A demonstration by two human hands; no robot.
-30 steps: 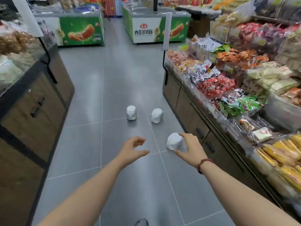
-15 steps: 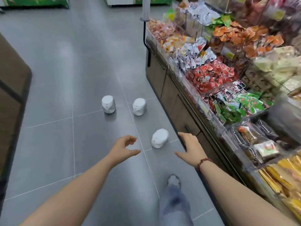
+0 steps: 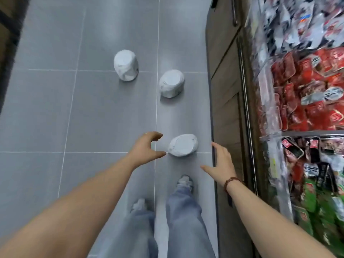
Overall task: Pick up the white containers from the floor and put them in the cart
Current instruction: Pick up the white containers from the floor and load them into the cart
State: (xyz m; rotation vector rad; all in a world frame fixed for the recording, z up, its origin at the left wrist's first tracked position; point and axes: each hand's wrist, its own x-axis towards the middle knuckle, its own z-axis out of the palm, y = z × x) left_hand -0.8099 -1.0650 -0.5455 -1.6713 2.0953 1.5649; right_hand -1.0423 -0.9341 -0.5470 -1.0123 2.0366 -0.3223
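Nearest white container (image 3: 183, 145) sits on the floor (image 3: 102, 112) right between the hands. The left hand (image 3: 147, 146) has fingers curved but apart, thumb almost at its edge; right hand (image 3: 221, 161) spread wide just beside it, holding nothing.

Both bare forearms extended forward. The left hand (image 3: 147, 146) formed an open C, thumb tip just left of the nearest white container (image 3: 183, 145), gripping nothing. The right hand (image 3: 221, 161) was held flat with straight fingers, right of that container and apart from it.
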